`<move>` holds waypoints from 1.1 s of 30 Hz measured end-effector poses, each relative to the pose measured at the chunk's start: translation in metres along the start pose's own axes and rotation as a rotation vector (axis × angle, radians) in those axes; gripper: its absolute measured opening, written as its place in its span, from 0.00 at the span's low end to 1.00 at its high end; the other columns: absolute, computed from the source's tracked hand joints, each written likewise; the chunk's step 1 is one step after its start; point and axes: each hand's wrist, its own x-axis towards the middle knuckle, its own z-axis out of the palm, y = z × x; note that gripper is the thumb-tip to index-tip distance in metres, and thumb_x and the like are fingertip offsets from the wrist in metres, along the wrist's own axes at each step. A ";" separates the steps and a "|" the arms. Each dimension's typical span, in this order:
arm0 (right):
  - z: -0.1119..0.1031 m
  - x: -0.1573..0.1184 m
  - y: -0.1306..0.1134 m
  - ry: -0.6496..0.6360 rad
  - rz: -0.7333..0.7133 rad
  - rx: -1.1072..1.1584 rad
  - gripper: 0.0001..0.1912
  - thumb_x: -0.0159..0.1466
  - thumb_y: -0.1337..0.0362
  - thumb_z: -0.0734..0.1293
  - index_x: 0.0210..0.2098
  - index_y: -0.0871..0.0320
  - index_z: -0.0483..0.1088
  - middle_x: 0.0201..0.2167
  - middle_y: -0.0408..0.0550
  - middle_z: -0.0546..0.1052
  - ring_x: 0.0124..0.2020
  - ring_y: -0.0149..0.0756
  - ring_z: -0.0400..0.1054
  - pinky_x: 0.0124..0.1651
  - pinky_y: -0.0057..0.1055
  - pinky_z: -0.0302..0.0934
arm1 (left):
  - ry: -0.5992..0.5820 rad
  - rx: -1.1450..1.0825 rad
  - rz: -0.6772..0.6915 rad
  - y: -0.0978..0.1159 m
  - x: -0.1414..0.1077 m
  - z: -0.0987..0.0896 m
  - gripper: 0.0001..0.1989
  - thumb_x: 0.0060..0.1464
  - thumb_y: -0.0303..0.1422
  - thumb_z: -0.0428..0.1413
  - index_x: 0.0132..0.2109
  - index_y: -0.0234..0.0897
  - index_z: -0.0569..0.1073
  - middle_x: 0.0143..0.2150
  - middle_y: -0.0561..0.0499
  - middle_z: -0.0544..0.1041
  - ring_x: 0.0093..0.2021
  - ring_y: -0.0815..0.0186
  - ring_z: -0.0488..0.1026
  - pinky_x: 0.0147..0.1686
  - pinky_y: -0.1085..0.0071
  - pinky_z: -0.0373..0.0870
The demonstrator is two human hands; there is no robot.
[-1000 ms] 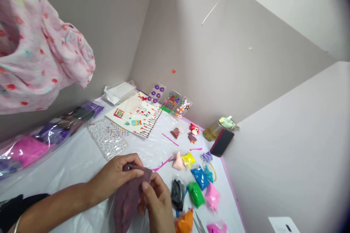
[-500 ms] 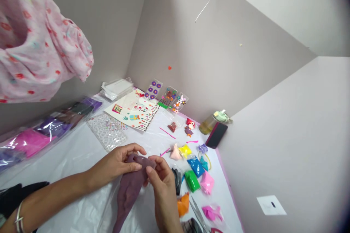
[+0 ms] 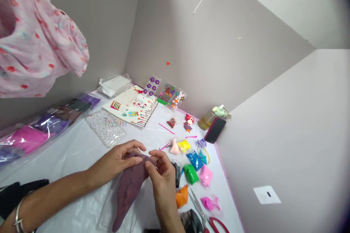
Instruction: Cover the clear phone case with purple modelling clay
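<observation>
A long piece of dull purple clay (image 3: 129, 187) hangs down between my hands, wide at the top and tapering to a point near the bottom edge of the view. My left hand (image 3: 123, 158) pinches its upper left part between thumb and fingers. At the upper right corner, my right hand (image 3: 161, 171) grips the clay with thumb and fingertips. Beneath it lies clear plastic on the white-covered table (image 3: 73, 153).
Right of my hands lie clay packets in green (image 3: 191, 174), blue (image 3: 195, 160) and orange (image 3: 182, 196), and scissors (image 3: 201, 209). Farther back are a decorated sheet (image 3: 131, 107), a phone (image 3: 215, 130) and a bottle (image 3: 207, 119). Pink cloth (image 3: 51, 40) hangs upper left.
The view has shifted slightly, showing more of the scissors' red handles. The clay's top edge looks flatter, and its lower tip has come into view. Both hands keep their hold.
</observation>
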 end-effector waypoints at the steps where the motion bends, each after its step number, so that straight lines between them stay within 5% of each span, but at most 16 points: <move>1: 0.000 0.000 0.000 0.006 0.001 -0.006 0.16 0.56 0.58 0.77 0.40 0.57 0.75 0.27 0.41 0.73 0.28 0.31 0.65 0.31 0.26 0.60 | -0.002 -0.019 -0.004 -0.001 0.000 -0.001 0.16 0.59 0.42 0.61 0.50 0.42 0.72 0.42 0.53 0.76 0.45 0.60 0.74 0.44 0.68 0.67; 10: 0.002 -0.003 -0.003 -0.024 0.037 0.032 0.15 0.53 0.62 0.78 0.38 0.57 0.75 0.27 0.40 0.73 0.26 0.29 0.64 0.29 0.25 0.57 | -0.015 -0.018 0.009 0.000 -0.001 -0.003 0.13 0.58 0.42 0.61 0.47 0.41 0.74 0.34 0.56 0.70 0.37 0.64 0.70 0.38 0.70 0.63; 27: 0.001 -0.004 -0.002 -0.032 0.029 -0.117 0.13 0.55 0.61 0.76 0.37 0.58 0.76 0.31 0.44 0.77 0.32 0.33 0.68 0.35 0.27 0.60 | -0.068 -0.059 0.016 0.002 -0.001 0.001 0.12 0.61 0.43 0.59 0.41 0.39 0.76 0.38 0.53 0.78 0.42 0.60 0.76 0.43 0.68 0.69; 33: 0.003 -0.006 -0.003 -0.006 0.061 -0.053 0.12 0.55 0.60 0.76 0.35 0.58 0.74 0.28 0.42 0.75 0.27 0.30 0.65 0.29 0.25 0.56 | -0.048 -0.055 0.040 0.001 -0.005 0.004 0.12 0.61 0.43 0.60 0.39 0.38 0.76 0.36 0.53 0.78 0.40 0.61 0.74 0.41 0.69 0.68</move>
